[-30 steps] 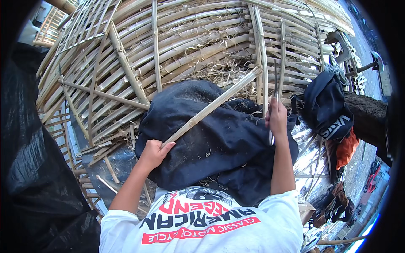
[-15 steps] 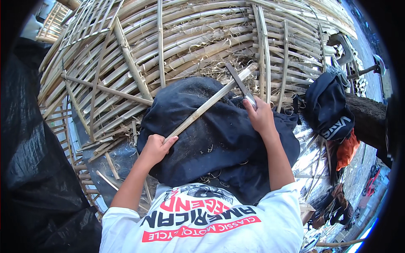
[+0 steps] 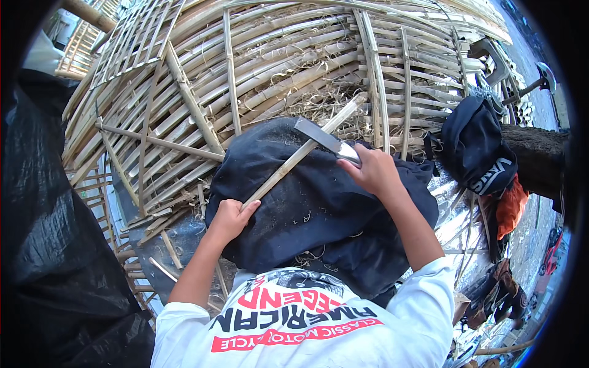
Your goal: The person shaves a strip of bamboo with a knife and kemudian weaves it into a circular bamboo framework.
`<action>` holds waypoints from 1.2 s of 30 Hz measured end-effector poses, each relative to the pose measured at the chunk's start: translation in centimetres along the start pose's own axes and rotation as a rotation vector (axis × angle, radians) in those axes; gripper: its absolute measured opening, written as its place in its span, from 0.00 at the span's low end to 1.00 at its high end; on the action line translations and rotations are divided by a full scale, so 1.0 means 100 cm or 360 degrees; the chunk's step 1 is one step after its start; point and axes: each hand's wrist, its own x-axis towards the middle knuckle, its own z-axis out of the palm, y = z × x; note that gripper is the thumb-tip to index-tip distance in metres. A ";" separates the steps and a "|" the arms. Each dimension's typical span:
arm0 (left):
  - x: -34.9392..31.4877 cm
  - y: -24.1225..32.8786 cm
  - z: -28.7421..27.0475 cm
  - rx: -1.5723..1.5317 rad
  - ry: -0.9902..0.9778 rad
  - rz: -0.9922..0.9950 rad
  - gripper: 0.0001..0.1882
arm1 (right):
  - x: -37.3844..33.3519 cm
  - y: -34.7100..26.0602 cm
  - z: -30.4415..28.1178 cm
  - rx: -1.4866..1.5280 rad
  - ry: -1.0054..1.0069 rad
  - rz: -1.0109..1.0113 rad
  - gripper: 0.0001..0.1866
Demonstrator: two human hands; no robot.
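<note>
Long, narrow bamboo strip (image 3: 285, 170): pale straw-yellow; flat-bladed metal knife (image 3: 318, 135): dull grey blade, bright silver toward the grip; rumpled fabric cloth (image 3: 350, 214): black, speckled pale; short-sleeved fabric shirt (image 3: 411, 331): white, red-and-black print; long bamboo slats (image 3: 294, 37): tan, striped in parallel; crumpled fabric bundle (image 3: 512, 208): orange; creased plastic sheet (image 3: 61, 214): glossy black.

Left hand (image 3: 229, 221) curls closed, right hand (image 3: 373, 171) clenches farther forward, both bare forearms (image 3: 412, 224) reach ahead, angled inward
</note>
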 end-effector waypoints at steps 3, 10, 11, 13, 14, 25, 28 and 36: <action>0.000 0.000 0.000 -0.0086 -0.0054 -0.0052 0.35 | 0.016 0.023 0.003 0.0006 0.0201 0.0057 0.27; 0.000 -0.001 0.000 -0.0059 -0.0061 -0.0037 0.34 | 0.010 0.009 0.011 0.0157 0.0056 0.0058 0.29; 0.001 0.000 -0.001 -0.0059 -0.0067 -0.0030 0.34 | 0.012 0.015 0.013 0.0056 0.0102 0.0045 0.29; 0.002 0.000 -0.001 -0.0064 -0.0082 -0.0025 0.34 | 0.024 0.022 0.008 0.0030 0.0173 0.0032 0.28; 0.001 -0.001 -0.001 -0.0101 -0.0078 -0.0039 0.34 | 0.028 0.030 0.015 0.0193 0.0181 0.0190 0.28; 0.004 -0.004 0.000 -0.0092 -0.0084 -0.0033 0.34 | 0.022 0.038 0.036 0.0235 0.0329 0.0296 0.28; -0.002 -0.008 0.003 -0.0089 -0.0035 -0.0020 0.34 | 0.019 0.018 0.034 0.0391 0.0437 0.0288 0.29; -0.001 -0.010 0.008 -0.0165 -0.0040 -0.0026 0.32 | 0.033 0.023 0.040 0.0336 0.0485 0.0194 0.29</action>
